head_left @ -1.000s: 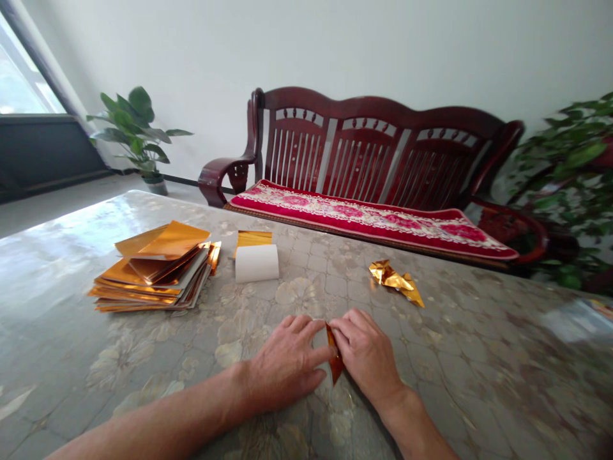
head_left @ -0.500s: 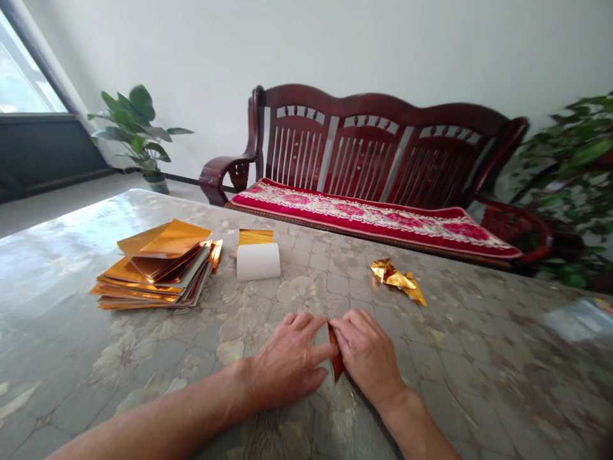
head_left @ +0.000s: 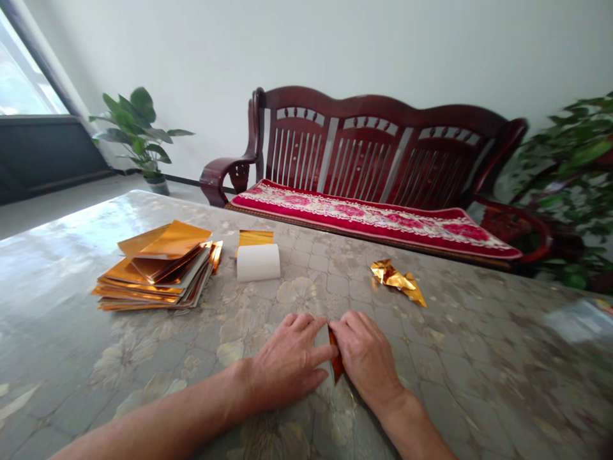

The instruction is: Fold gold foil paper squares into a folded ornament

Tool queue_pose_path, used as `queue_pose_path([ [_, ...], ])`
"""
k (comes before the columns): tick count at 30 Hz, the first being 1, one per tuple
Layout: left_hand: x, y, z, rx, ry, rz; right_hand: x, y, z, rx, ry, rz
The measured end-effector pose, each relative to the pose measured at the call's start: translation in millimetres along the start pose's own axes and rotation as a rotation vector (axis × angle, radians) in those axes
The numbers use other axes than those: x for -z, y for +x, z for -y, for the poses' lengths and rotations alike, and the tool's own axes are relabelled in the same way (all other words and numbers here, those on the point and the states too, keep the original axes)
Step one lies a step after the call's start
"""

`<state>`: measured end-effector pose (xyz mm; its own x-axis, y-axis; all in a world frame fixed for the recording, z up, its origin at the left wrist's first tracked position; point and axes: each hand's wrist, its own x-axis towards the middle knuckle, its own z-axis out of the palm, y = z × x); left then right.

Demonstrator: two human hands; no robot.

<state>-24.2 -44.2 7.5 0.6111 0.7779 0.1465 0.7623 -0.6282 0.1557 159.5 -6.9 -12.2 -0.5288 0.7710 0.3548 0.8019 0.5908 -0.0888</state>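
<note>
Head cam shows a folded gold foil strip (head_left: 335, 359) pinched between both hands at about 6 o'clock on the table (head_left: 479, 358). It's narrow, shiny orange-gold, long axis running roughly 12 to 6, mostly hidden by fingers. Left hand (head_left: 287, 364) and right hand (head_left: 366, 358) both press their fingertips onto it, palms down. Out at 10 o'clock sits a stack of gold sheets (head_left: 156, 268), a white roll (head_left: 258, 262) at 11, a crumpled gold piece (head_left: 397, 280) at 1.

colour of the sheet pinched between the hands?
Shiny orange-gold foil sheet, white on the reverse; head view.
</note>
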Motion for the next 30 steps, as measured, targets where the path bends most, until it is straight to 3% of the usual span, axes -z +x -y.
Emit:
queue_pose_path([
  [11,0,2,2,-0.032,0.027,0.000,1,0,1,-0.024,0.020,0.028],
  [21,5,3,1,-0.045,0.031,0.006,11,0,-14,-0.193,0.414,0.129],
  [30,7,3,0,-0.047,0.043,0.025,13,-3,-14,-0.130,0.304,0.108],
])
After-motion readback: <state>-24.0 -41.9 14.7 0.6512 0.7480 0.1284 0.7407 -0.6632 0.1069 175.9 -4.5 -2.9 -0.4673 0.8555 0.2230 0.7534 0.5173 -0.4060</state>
